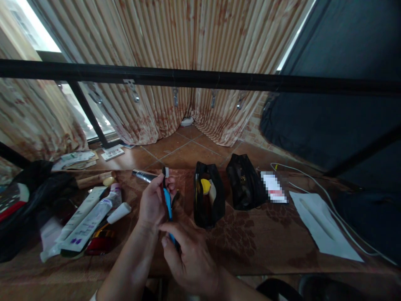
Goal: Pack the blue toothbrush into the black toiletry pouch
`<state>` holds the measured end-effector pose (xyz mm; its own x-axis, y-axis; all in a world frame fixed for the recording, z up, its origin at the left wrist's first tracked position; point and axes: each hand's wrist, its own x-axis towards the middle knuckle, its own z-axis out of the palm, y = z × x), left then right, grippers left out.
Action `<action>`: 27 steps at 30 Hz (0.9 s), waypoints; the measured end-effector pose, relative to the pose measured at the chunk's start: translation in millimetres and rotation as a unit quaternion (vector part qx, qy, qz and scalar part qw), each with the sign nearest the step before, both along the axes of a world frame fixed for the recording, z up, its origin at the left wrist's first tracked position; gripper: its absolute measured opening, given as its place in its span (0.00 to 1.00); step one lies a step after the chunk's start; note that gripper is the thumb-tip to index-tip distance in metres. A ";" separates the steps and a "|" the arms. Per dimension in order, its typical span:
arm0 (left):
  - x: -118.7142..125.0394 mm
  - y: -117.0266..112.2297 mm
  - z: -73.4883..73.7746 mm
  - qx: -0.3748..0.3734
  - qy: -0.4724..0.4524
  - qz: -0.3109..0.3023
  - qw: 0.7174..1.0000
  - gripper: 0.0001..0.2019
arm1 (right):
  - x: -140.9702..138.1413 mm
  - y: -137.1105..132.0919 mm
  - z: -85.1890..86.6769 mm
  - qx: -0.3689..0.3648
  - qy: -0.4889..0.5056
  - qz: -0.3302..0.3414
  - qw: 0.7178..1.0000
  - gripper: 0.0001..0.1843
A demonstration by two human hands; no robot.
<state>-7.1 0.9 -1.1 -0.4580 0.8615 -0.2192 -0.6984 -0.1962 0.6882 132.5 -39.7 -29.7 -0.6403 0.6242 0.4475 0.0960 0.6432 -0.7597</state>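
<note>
My left hand (154,200) is closed round the upper part of a blue and black toothbrush (167,200), whose white bristle head points up and away. My right hand (188,255) pinches the lower end of the same toothbrush handle. Both hands hover over a brown patterned table (250,242). Just right of the hands stands an open black pouch (208,194) with a yellow item inside.
A second black pouch (243,182) sits further right, then a small pixelated pack (274,187), a white paper sheet (322,225) and a white cable (332,205). Left of the hands lie toothpaste tubes and boxes (90,219) and a black bag (28,200). A black bar (200,77) crosses in front of curtains.
</note>
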 end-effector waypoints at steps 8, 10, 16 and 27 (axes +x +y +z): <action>-0.4 0.2 0.2 0.014 -0.066 -0.016 0.998 0.13 | -0.2 -2.2 -3.2 -0.018 -0.026 0.007 0.999 0.17; 0.5 0.0 -0.8 0.014 -0.062 -0.012 0.998 0.12 | -0.5 -2.8 -4.3 -0.012 -0.027 -0.001 1.000 0.20; 9.2 -1.3 -6.3 0.001 -0.010 0.002 1.000 0.10 | -5.1 -0.7 -15.4 -0.068 -0.023 -0.063 0.995 0.31; 22.7 3.2 -15.6 -0.022 0.051 0.023 0.998 0.14 | -11.8 8.7 -28.3 -0.327 0.000 -0.037 0.944 0.13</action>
<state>15.6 4.1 -16.7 -0.5188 0.8295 -0.2067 -0.6151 -0.1942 0.7642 120.7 -31.0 -58.0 -0.5846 0.8099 -0.0482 0.1218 0.0289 -0.9921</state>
